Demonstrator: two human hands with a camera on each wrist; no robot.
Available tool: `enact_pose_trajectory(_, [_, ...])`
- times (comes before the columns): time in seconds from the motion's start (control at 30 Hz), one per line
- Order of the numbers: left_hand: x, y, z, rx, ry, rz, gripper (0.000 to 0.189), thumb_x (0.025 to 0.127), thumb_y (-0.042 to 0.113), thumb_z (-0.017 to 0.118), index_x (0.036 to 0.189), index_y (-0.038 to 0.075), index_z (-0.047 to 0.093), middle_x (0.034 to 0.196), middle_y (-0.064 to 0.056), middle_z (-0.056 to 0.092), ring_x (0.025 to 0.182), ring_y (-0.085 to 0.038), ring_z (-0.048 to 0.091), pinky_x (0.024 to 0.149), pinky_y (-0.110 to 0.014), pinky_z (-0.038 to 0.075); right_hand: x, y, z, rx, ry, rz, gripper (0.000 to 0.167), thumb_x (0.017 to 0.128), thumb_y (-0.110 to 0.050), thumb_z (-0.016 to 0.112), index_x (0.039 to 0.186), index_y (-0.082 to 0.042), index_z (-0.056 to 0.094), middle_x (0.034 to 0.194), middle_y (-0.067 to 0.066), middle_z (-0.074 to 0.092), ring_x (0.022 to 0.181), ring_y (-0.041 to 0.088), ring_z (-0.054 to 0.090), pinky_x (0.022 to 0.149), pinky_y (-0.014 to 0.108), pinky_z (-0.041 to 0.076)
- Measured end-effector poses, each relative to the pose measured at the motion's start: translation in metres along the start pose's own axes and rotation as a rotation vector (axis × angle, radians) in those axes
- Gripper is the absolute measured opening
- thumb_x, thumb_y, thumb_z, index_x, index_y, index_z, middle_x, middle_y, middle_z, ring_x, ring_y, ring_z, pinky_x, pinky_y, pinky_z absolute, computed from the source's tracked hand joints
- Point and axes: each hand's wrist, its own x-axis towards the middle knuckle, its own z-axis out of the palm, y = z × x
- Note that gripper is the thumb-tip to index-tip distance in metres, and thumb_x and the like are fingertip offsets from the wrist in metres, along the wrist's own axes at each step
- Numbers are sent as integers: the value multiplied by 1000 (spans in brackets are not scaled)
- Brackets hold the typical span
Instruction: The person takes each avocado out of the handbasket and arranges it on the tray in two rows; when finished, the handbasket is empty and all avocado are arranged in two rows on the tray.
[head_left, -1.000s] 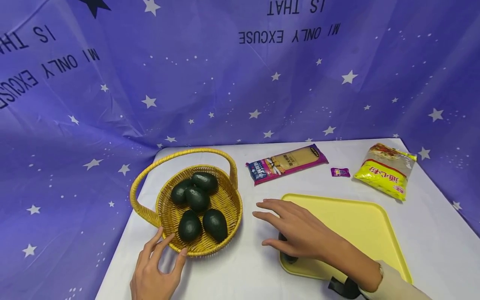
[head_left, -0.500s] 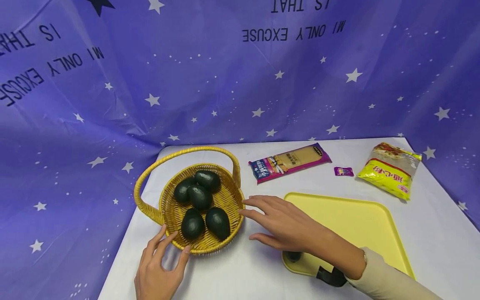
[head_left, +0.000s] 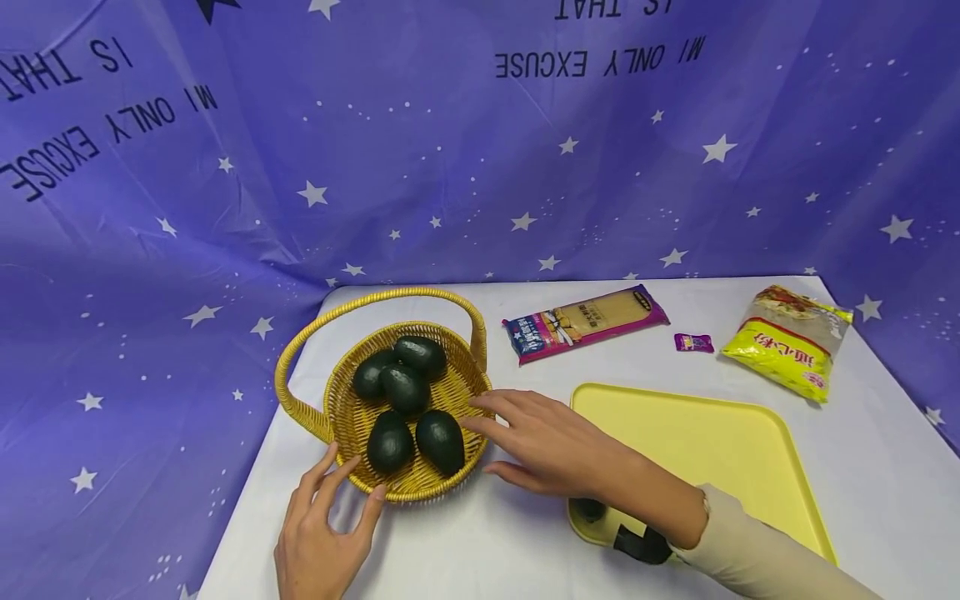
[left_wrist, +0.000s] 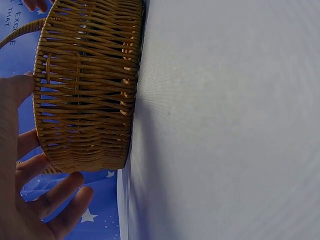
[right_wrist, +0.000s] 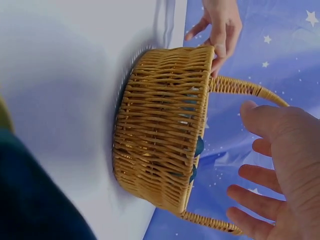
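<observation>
A yellow wicker basket [head_left: 457,387] with a tall handle holds several dark green avocados [head_left: 390,443]. At its near left rim rests my left hand [head_left: 322,537], fingers spread; in the left wrist view the thumb lies against the rim. My right hand [head_left: 547,446] reaches to the basket's right side with loosely extended fingers, and its fingertips overlap the rim in the head view. Nothing is held in it; the right wrist view shows the thumb apart from the basket wall [right_wrist: 155,125]. Partly hidden under the right wrist, a dark round object [head_left: 587,509] lies at the tray's near left corner.
The yellow tray [head_left: 783,467] lies to the right, below my right forearm. Behind it are a flat pack of noodles [head_left: 588,322], a small purple packet [head_left: 693,342] and a yellow bag of pasta [head_left: 787,342]. A purple star-printed cloth hangs behind the white table.
My right hand has moved left from the tray's corner to the basket's right rim. The left hand stays at the near rim. The head view has shifted slightly.
</observation>
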Motion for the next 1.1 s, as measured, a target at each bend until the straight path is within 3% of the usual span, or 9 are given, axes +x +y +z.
enact_pose_trajectory(0.33, [-4, -1, -3, 15, -2, -1, 51, 77, 31, 99, 123, 17, 81, 150, -1, 65, 120, -30, 67, 93, -56, 55, 19, -7, 11, -73, 5, -72, 61, 102, -48, 73, 153, -19, 57, 154, 6, 57, 140, 26, 57, 117, 41, 51])
enact_pose_trajectory(0.5, [-2, 0, -1, 9, -3, 3, 51, 78, 32, 98, 124, 18, 81, 151, 1, 65, 120, -29, 67, 93, -54, 55, 29, -2, 17, -89, 0, -71, 57, 103, -47, 71, 152, -20, 58, 151, 6, 59, 135, 25, 60, 110, 40, 55])
enact_pose_trajectory(1.1, [0, 4, -2, 22, -15, -18, 51, 79, 34, 98, 124, 17, 81, 150, -2, 65, 120, -32, 67, 93, -59, 56, 57, 7, 29, 24, -89, -40, 57, 104, -45, 72, 152, -19, 57, 146, 3, 60, 125, 21, 64, 95, 36, 62])
